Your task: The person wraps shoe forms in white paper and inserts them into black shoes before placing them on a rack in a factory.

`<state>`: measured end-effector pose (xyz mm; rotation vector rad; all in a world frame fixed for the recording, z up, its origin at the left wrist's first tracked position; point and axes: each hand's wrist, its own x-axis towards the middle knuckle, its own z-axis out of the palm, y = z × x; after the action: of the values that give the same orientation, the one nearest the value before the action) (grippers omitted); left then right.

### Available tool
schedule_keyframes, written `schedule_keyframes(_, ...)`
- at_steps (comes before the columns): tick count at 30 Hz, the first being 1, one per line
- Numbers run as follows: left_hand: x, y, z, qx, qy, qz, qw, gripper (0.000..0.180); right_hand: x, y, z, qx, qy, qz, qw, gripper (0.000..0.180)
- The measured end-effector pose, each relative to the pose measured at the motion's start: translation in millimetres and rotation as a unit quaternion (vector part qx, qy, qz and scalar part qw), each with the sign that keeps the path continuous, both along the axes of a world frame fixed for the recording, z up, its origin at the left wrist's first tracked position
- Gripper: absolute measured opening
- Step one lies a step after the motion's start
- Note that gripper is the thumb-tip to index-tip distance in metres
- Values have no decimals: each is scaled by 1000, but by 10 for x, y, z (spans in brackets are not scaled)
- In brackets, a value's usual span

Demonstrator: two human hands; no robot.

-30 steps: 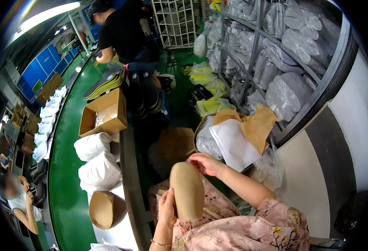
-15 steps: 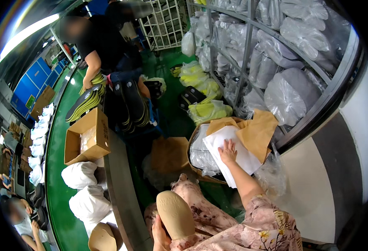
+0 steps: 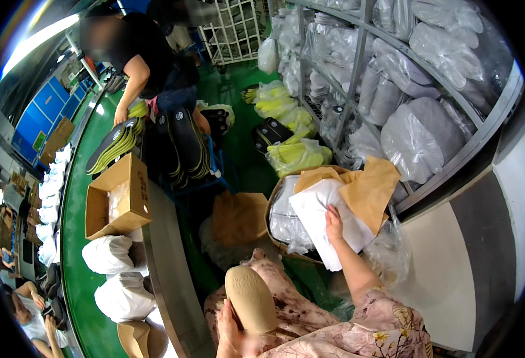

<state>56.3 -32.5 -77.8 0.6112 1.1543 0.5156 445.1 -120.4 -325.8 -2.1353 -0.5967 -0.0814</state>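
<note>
A: Where was the shoe (image 3: 251,298)?

B: It stood on her lap, sole up. Her left hand (image 3: 229,325) held it at the bottom, fingers wrapped on it.

A: And the other hand?

B: Her right hand (image 3: 333,222) lay on the white paper (image 3: 328,221) in the bin (image 3: 277,206) just past her knees. The fingers were spread flat on the sheet. I could not tell if they had pinched it yet.

A: So how much was done?

B: I think little. The shoe had no paper on it. Two stuffed white bags (image 3: 108,255) sat on the green belt (image 3: 74,227), beside an open box (image 3: 118,197). Farther off, another person's hand (image 3: 120,113) touched a row of soles (image 3: 114,143).
</note>
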Motion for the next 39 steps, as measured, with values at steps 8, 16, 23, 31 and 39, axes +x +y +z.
schedule_keyframes(8, -88, 131, -125, 111, -48, 17, 992, 22, -707, 44, 1462, 302, 458, 91, 831, 40)
schedule_keyframes(16, -33, 122, 94, 286, -111, 15, 952, 11, -1983, 345, 2461, 295, 541, 174, 768, 28)
schedule_keyframes(23, -266, 65, 184, 357, -113, 30, 927, 20, -2715, 729, 3076, 300, 531, 317, 726, 25)
schedule_keyframes(31, -585, 75, 261, 327, -226, 91, 913, 15, -2963, 874, 3327, 139, 436, 516, 724, 28)
schedule_keyframes(39, -765, 69, 258, 266, -306, 88, 910, 17, -3227, 942, 3705, 49, -55, 581, 811, 58)
